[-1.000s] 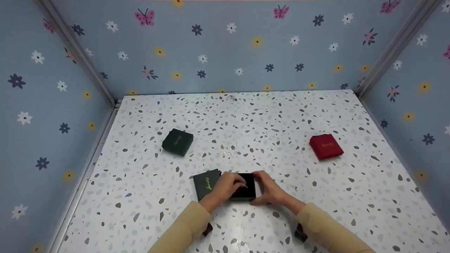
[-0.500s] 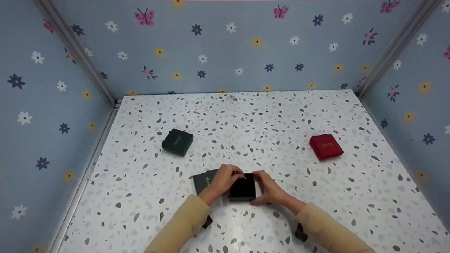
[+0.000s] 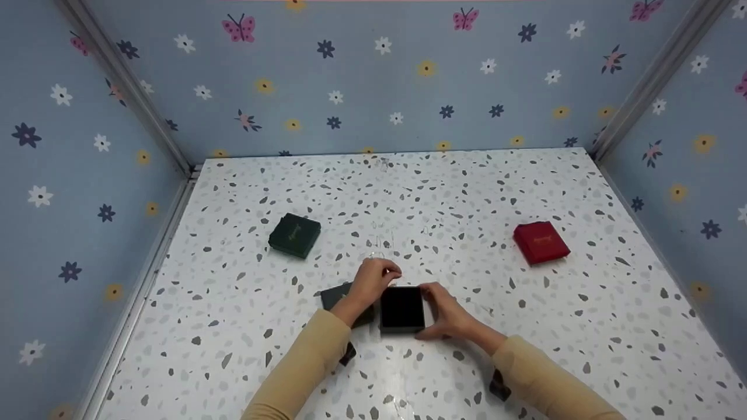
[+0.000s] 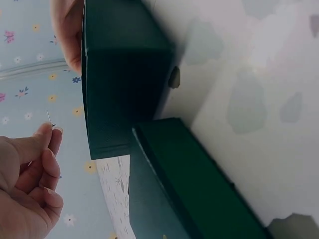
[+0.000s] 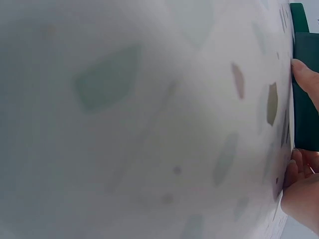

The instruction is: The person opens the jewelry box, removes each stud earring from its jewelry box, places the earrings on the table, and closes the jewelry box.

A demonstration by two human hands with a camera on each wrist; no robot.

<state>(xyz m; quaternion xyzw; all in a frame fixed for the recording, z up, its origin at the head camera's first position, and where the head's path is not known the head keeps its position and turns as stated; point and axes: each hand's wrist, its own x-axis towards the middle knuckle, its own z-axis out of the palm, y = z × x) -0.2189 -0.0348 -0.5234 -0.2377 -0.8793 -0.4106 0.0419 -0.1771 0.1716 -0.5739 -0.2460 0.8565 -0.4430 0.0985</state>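
Observation:
The open dark green jewelry box base [image 3: 402, 309], black inside, sits on the speckled table. My right hand [image 3: 446, 315] grips its right side, thumb at the near corner and fingertips at the far corner. Beside it on the left lies the box's lid [image 3: 337, 296], partly covered by my left hand [image 3: 373, 280]. That hand is just beyond the base's far left corner. In the left wrist view, its thumb and index finger pinch a thin, shiny, wire-like piece [image 4: 49, 117], too small to tell its kind.
Several thin, faint wire-like pieces [image 3: 382, 239] lie on the table beyond my left hand. A closed dark green box [image 3: 295, 235] stands at the left, a closed red box [image 3: 541, 242] at the right. Flower-patterned walls [image 3: 373, 76] enclose the table's back and sides.
My left hand has lifted out of the box base and moved away from me, past its far edge, still pinching. My right hand has stayed on the box base.

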